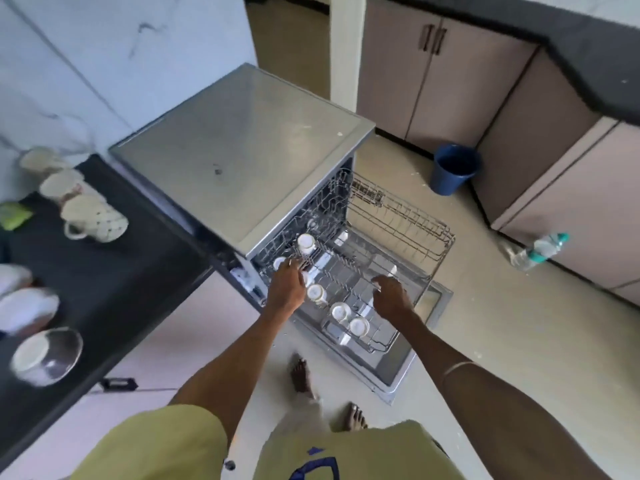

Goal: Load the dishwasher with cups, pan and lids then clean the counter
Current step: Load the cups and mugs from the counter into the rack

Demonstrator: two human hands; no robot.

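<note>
The right half of the upper rack [398,233] lies bare, open from above. Its left side is crowded by 5 upturned cups [341,311] in a row. The dishwasher top [242,140] overhangs the rack's rear, blocking reach there.

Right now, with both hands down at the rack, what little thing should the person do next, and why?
Probably bring over another white patterned cup from the black counter. Several small white cups already sit upside down in the pulled-out wire rack, the left hand is at one there, the right hand holds nothing, and cups wait on the counter.
</note>
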